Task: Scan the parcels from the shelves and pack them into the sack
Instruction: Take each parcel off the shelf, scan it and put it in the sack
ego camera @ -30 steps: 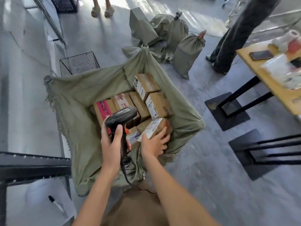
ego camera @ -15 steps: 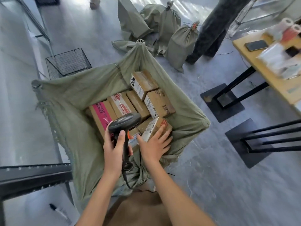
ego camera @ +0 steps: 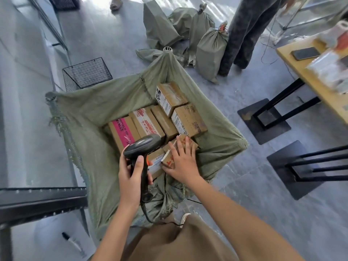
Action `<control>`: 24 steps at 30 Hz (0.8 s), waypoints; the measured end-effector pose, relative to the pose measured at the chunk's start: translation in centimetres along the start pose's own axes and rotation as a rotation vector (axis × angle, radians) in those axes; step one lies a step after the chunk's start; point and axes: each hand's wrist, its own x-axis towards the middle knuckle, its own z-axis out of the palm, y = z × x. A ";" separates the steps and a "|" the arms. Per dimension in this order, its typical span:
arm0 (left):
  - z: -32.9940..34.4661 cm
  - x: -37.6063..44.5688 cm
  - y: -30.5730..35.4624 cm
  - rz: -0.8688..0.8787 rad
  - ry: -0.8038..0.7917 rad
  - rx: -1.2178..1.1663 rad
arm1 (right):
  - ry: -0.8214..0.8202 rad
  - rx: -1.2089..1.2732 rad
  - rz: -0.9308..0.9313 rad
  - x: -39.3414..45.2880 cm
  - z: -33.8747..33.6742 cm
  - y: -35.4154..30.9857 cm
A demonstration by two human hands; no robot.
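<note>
R hand (ego camera: 182, 162) has gone from gripping the small carton (ego camera: 170, 157) to lying flat on it, fingers spread, pressing it down among the other boxes at the near edge of the open green sack (ego camera: 98, 110). L hand (ego camera: 130, 178) still clamped round the barcode scanner (ego camera: 142, 147) grip. Looks like this parcel's packed; next one from the shelves prob due.

I see the green woven sack (ego camera: 88, 117) held wide open, its mouth stretched square. Brown cardboard parcels (ego camera: 188, 120) lie packed inside in rows — one with a pink label (ego camera: 123, 129), the nearest parcel (ego camera: 170, 159) tilted.
</note>
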 end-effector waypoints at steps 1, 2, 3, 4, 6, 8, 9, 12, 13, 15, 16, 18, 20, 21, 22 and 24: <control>0.0 -0.1 0.0 0.001 0.001 0.003 | 0.023 0.020 0.054 0.0 0.3 -0.9; 0.0 -0.2 0.0 0.002 0.001 0.005 | 0.042 0.045 0.112 0.1 0.6 -1.8; 0.0 -0.3 0.0 0.001 0.001 0.006 | 0.054 0.071 0.169 0.3 0.8 -2.5; -0.1 -0.3 0.0 -0.004 0.001 0.007 | 0.062 0.093 0.221 0.5 0.9 -3.1; -0.2 -0.4 0.2 -0.011 -0.001 0.010 | 0.073 0.118 0.292 0.8 1.0 -3.7; -0.2 -0.4 0.3 -0.012 -0.002 0.013 | 0.071 0.115 0.314 0.9 1.3 -3.8; -0.2 -0.4 0.4 -0.012 0.000 0.016 | 0.070 0.108 0.312 0.8 1.5 -3.6; 0.0 -0.3 0.6 -0.004 0.000 0.024 | 0.077 0.077 0.311 0.3 2.3 -3.1; 0.0 -0.4 0.6 -0.003 -0.001 0.021 | 0.091 0.069 0.311 0.2 2.5 -3.0; 0.1 -0.4 0.6 0.000 -0.002 0.012 | 0.115 0.053 0.308 0.1 2.7 -2.8; 0.1 -0.5 0.6 0.002 -0.002 0.009 | 0.120 0.037 0.304 0.2 2.7 -2.8; 0.1 -0.5 0.5 0.006 -0.001 0.002 | 0.117 0.000 0.297 0.3 2.6 -3.0; 0.1 -0.5 0.4 0.007 0.001 -0.012 | 0.123 -0.011 0.294 0.5 2.2 -3.4; 0.1 -0.4 0.3 0.007 0.003 -0.016 | 0.138 -0.017 0.284 0.6 2.0 -3.6; 0.1 -0.4 0.2 0.007 0.007 -0.017 | 0.155 -0.028 0.269 0.7 1.8 -3.8; 0.0 -0.3 0.3 0.012 0.011 -0.017 | 0.179 -0.047 0.240 0.9 1.3 -4.1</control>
